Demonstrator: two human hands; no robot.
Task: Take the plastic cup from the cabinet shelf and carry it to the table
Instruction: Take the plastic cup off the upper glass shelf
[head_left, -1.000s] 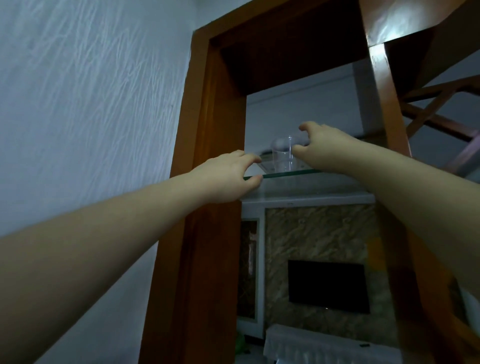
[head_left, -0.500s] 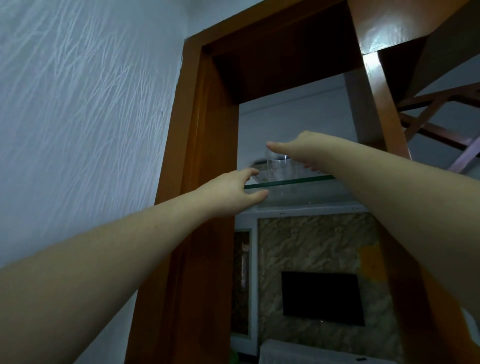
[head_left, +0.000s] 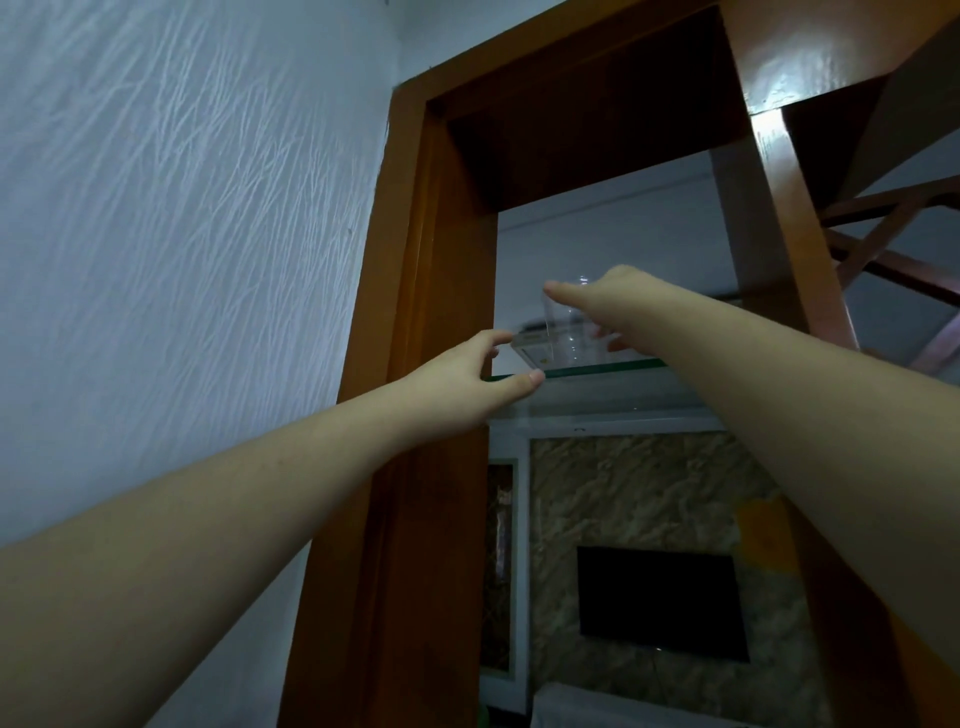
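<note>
view upward from below a wooden cabinet (head_left: 431, 322) set against a textured white wall (head_left: 182, 208). a glass shelf (head_left: 608, 368) spans the open bay, seen from beneath and edge-on, its front edge showing green.

cup (head_left: 569, 335): clear plastic, at the left part of the shelf, tilted, its base at or just above the glass; whether it rests on the shelf cannot be told. its outline is faint against the pale wall behind.

right hand (head_left: 608, 301): reaches in from the lower right over the shelf edge and is wrapped round the cup, thumb along the near upper side pointing left, the other fingers (head_left: 610, 332) visible through the plastic on the far side. the hand is closed on the cup.

left hand (head_left: 467, 376): reaches in from the lower left, at the left end of the shelf beside the cabinet's upright. thumb (head_left: 524, 382) lies just under the shelf's front edge, fingers curled above it, with a gap between; it grips nothing, and contact with the glass cannot be confirmed.

box (head_left: 532, 348): a small pale flat object lying on the shelf, just left of and behind the cup; details are too blurred to read.

background, through the bay below the shelf: a marbled wall panel (head_left: 639, 493) carrying a dark television (head_left: 662, 603). wooden lattice bars (head_left: 893, 239) show at the upper right.
</note>
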